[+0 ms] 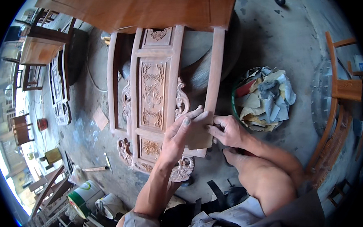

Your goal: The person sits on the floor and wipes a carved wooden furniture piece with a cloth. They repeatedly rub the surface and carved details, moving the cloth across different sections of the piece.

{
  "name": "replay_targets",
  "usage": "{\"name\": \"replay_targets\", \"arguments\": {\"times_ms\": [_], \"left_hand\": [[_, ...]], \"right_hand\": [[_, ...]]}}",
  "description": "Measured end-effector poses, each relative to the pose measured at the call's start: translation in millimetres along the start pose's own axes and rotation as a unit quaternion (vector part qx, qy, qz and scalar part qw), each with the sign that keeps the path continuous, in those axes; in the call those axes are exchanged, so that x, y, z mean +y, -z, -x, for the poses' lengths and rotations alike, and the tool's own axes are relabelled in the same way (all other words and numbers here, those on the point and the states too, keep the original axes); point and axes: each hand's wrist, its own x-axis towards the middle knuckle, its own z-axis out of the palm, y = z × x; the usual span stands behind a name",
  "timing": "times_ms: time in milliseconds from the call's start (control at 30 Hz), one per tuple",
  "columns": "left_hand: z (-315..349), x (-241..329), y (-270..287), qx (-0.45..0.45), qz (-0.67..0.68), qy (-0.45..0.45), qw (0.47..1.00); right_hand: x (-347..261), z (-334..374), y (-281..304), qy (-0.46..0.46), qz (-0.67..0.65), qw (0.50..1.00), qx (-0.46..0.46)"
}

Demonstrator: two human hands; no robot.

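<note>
A carved wooden chair (pixel 151 90) lies in front of me, its backrest pointing my way and its smooth brown seat (pixel 143 10) at the far end. Near the end of its right-hand post (pixel 215 70) is a tan sheet of sandpaper (pixel 200 134). My left hand (pixel 177 132) holds the sheet's left side, fingers close together and thumb over it. With thumb and fingers, my right hand (pixel 228 130) pinches its right edge. The sheet hides the post's lower part, and some fingertips are out of sight behind it.
A green-rimmed basket (pixel 233 100) heaped with used paper scraps (pixel 267 100) stands right of the chair. At lower left are a green-and-white bucket (pixel 85 196), a smaller white bucket (pixel 111 205) and a hammer (pixel 95 169). More wooden furniture (pixel 346 89) stands at both sides.
</note>
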Motion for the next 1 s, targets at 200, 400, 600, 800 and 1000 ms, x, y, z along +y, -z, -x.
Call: {"name": "replay_targets", "arguments": {"times_ms": [200,400,600,800,1000], "left_hand": [[17.6,10.6,-1.1,-0.09,-0.456,-0.078,0.882],[9.7,-27.1,7.7,0.001,-0.689,-0.304,0.658],[-11.8,-29.8,74.7,0.045,-0.679,-0.3,0.668],[-53.1,-15.2,71.9,0.002,-0.642,-0.322,0.695],[-70.1,-14.4,94.6,-0.008,-0.661,-0.347,0.666]], "right_hand": [[-1.7,-11.7,-4.2,-0.174,-0.167,0.963,-0.116],[-23.1,-23.9,3.4,-0.096,0.029,0.987,-0.126],[-28.2,-96.2,66.8,0.214,0.145,0.907,0.333],[55.2,-206.3,146.1,0.217,0.347,0.703,0.583],[54.4,-234.3,163.4,0.071,0.291,0.752,0.587]]}}
